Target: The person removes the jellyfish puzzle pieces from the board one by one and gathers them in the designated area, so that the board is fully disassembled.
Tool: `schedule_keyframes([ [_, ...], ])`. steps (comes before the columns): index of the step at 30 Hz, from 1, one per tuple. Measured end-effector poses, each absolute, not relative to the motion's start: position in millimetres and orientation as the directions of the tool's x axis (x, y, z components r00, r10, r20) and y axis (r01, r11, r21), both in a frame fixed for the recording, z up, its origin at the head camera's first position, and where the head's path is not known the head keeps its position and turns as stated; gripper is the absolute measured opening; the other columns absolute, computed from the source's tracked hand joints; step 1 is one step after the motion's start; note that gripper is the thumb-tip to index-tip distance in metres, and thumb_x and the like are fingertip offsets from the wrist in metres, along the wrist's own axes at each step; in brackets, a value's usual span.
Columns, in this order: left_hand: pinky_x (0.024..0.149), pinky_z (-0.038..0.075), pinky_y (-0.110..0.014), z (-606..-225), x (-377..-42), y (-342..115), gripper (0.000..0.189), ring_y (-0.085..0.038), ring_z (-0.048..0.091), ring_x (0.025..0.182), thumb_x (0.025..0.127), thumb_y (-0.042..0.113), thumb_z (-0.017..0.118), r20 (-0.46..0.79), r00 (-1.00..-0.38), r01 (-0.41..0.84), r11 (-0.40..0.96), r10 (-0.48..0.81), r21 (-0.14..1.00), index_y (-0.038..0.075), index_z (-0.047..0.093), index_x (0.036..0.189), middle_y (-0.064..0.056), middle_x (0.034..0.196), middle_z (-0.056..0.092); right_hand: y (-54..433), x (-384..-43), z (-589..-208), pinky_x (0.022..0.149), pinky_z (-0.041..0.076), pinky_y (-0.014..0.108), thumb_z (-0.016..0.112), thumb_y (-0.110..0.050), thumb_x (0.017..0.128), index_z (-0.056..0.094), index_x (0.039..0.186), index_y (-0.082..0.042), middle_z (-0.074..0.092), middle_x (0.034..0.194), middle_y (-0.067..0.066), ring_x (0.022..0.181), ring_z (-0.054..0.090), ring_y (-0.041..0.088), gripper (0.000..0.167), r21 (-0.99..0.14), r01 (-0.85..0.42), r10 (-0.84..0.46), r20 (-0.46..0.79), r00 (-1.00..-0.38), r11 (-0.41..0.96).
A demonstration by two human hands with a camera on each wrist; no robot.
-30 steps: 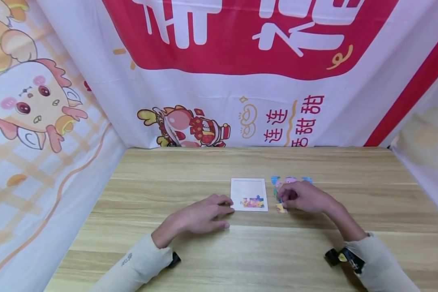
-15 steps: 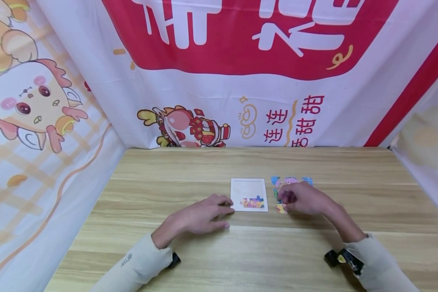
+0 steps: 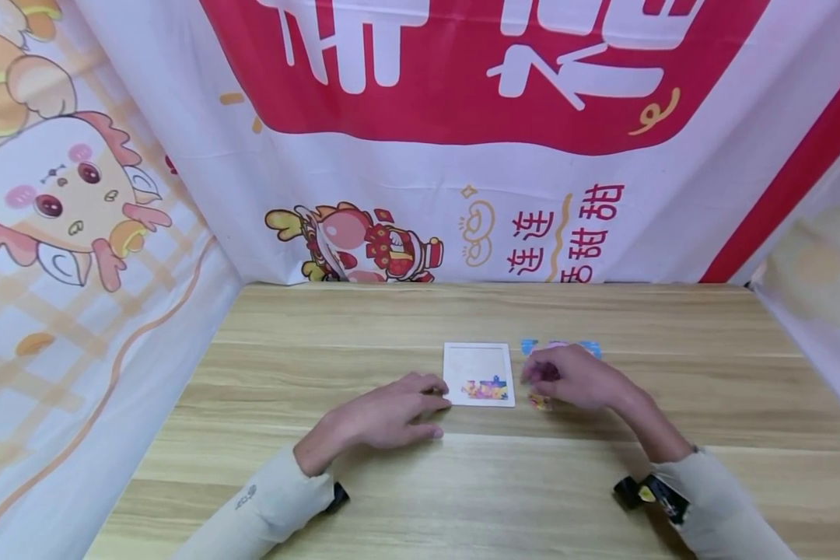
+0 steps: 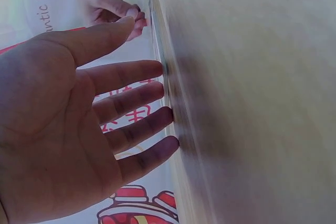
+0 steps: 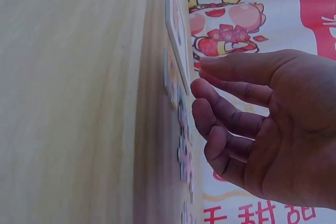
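Note:
A white square puzzle tray (image 3: 476,358) lies on the table, with several joined colourful pieces (image 3: 486,387) in its lower right part. My left hand (image 3: 399,408) rests at the tray's left edge, fingertips touching it; its fingers look nearly straight in the left wrist view. Over the loose puzzle pieces (image 3: 590,348) right of the tray hovers my right hand (image 3: 577,377), covering some of them. In the right wrist view, its fingers are loosely curled, and no piece shows between thumb and fingers. One yellow and red piece (image 3: 539,402) lies just below that hand.
The wooden table (image 3: 434,498) reaches back to a printed white and red curtain (image 3: 406,117). Another patterned cloth (image 3: 63,257) hangs at the left. A black wrist device (image 3: 661,498) sits at the right sleeve.
My right hand has shifted slightly left toward the tray, and its fingers have opened a little. The left hand stays at the tray's edge. The head view has shifted slightly.

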State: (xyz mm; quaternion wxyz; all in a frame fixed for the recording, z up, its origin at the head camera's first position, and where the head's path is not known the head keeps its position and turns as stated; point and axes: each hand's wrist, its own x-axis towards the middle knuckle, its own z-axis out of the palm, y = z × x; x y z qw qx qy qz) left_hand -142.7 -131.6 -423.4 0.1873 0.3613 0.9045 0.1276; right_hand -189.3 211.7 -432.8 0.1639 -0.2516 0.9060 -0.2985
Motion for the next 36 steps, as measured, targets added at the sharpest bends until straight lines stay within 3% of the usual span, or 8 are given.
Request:
schedule_keyframes([
  [17,0.125,0.043,-0.043,-417,-148,-116,0.048,-0.023,0.049,0.149,0.108,0.042,0.063,-0.217,-0.629,0.681,0.664,0.746,0.308,0.018,0.065,0.149,-0.004,0.162,0.052,176,-196,-430,0.083,0.057,0.031,0.074,-0.011,0.101,0.077,0.113,-0.012,0.073,0.1,-0.003,0.09,0.064,0.012,0.013,-0.649,-0.372,-0.587,-0.143,-0.797,0.663],
  [36,0.119,0.049,-0.036,-419,-150,-108,0.047,-0.018,0.053,0.142,0.107,0.042,0.066,-0.244,-0.621,0.678,0.667,0.745,0.309,0.018,0.067,0.147,-0.002,0.155,0.059,139,-203,-435,0.083,0.06,0.03,0.082,-0.004,0.091,0.078,0.109,-0.012,0.076,0.1,0.0,0.091,0.068,0.012,0.02,-0.657,-0.402,-0.638,-0.158,-0.754,0.638],
])
